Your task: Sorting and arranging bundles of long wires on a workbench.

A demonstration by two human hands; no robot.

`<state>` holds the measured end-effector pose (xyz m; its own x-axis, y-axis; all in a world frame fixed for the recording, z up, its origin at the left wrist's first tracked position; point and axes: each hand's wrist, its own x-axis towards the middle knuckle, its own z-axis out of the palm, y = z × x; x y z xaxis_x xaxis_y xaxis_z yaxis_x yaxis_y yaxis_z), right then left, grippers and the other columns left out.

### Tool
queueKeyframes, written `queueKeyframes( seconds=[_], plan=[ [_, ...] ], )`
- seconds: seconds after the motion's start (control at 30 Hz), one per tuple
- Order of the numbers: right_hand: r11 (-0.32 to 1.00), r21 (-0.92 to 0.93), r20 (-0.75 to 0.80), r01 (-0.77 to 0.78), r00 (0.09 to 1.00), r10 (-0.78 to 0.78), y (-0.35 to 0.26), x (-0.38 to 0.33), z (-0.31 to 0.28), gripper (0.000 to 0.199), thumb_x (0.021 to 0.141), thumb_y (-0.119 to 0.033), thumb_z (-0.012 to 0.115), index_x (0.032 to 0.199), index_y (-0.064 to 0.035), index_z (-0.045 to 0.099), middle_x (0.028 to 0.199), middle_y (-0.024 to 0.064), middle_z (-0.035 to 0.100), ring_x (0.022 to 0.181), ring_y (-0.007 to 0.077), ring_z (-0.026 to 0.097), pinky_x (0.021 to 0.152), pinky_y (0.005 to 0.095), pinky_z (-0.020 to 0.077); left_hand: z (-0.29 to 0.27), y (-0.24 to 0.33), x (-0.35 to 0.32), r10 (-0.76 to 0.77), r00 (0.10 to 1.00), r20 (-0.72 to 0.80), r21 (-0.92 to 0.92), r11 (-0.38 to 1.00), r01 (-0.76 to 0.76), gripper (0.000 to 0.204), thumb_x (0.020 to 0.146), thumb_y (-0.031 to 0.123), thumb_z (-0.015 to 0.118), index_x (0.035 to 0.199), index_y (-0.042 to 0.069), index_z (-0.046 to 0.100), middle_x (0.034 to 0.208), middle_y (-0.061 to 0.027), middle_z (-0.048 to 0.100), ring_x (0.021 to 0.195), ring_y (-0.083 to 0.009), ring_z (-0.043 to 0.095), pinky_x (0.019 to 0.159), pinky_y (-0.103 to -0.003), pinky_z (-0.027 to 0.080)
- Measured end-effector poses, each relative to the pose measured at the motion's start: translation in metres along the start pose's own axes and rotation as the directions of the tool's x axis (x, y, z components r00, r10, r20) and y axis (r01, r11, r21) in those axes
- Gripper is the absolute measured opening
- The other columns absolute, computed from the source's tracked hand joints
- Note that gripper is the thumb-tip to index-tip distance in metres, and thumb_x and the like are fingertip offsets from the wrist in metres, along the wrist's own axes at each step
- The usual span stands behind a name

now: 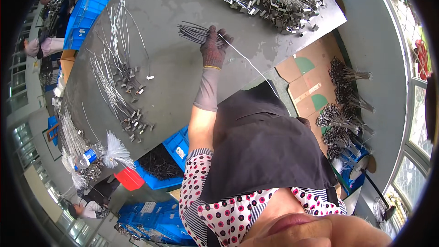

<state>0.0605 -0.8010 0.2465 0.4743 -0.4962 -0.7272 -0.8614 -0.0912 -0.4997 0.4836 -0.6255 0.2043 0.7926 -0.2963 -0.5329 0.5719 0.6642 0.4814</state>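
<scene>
My left hand (214, 48), in a dark reddish-brown glove, is closed around a bundle of thin black strands (194, 32) above the grey table. The strands' loose ends fan out to the left. From the same hand a single pale wire (247, 58) runs down to the right, to the edge of my dark apron (270, 151). My right hand cannot be made out. A small brown patch shows at the apron's right edge, but I cannot tell what it is.
Pale wires with small metal end pieces (274, 4) are heaped at the far right of the table (169, 77). More wire bundles (121, 80) lie on the left. Blue crates (87, 16) stand beyond the left edge. Wire bundles (345, 91) rest on cardboard (304, 84) at right.
</scene>
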Motion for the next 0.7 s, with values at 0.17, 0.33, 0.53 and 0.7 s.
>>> queueKeyframes(
  seconds=[0.17,0.33,0.53,0.7],
  plan=[
    [0.998,-0.046,0.057,0.031,0.998,-0.028,-0.002,0.011,-0.014,0.042,0.090,-0.037,0.062,0.083,0.0045,0.066,0.067,0.0194,0.060,0.066,0.0235,0.055,0.066,0.0425,0.0445,-0.005,0.006,-0.003,0.028,0.998,-0.057,0.014,1.000,-0.028,0.026,0.090,0.023,0.072,0.111,0.011,0.061,0.094,-0.0107,0.065,0.078,-0.0272,0.063,0.080,-0.053,0.057],
    [0.996,-0.084,0.099,0.004,0.995,0.004,0.010,0.020,-0.012,0.043,0.091,-0.037,0.061,0.084,0.0051,0.066,0.069,0.0196,0.061,0.068,0.0232,0.055,0.067,0.0428,0.0446,-0.015,0.005,-0.007,0.035,0.997,-0.072,0.036,0.999,-0.033,0.025,0.090,0.022,0.072,0.110,0.010,0.061,0.092,-0.0110,0.065,0.077,-0.0276,0.064,0.078,-0.051,0.058],
    [0.951,-0.211,0.148,0.226,0.969,-0.198,-0.005,0.070,0.016,0.047,0.092,-0.042,0.057,0.090,0.0033,0.068,0.083,0.0273,0.067,0.079,0.0378,0.065,0.074,0.0461,0.0477,-0.038,-0.013,-0.011,-0.098,0.995,-0.013,0.082,0.992,0.098,0.021,0.090,0.019,0.071,0.106,0.009,0.063,0.091,-0.0091,0.068,0.078,-0.0266,0.067,0.078,-0.051,0.059],
    [0.878,-0.158,0.201,0.453,0.885,-0.420,-0.054,0.110,0.052,0.051,0.092,-0.047,0.060,0.088,0.0038,0.068,0.079,0.0259,0.066,0.067,0.0286,0.062,0.068,0.0410,0.0472,-0.034,-0.027,-0.045,-0.039,0.998,0.053,0.429,0.903,0.012,0.021,0.092,0.019,0.069,0.106,0.004,0.066,0.090,-0.0094,0.070,0.076,-0.0229,0.070,0.067,-0.043,0.061]
  ],
)
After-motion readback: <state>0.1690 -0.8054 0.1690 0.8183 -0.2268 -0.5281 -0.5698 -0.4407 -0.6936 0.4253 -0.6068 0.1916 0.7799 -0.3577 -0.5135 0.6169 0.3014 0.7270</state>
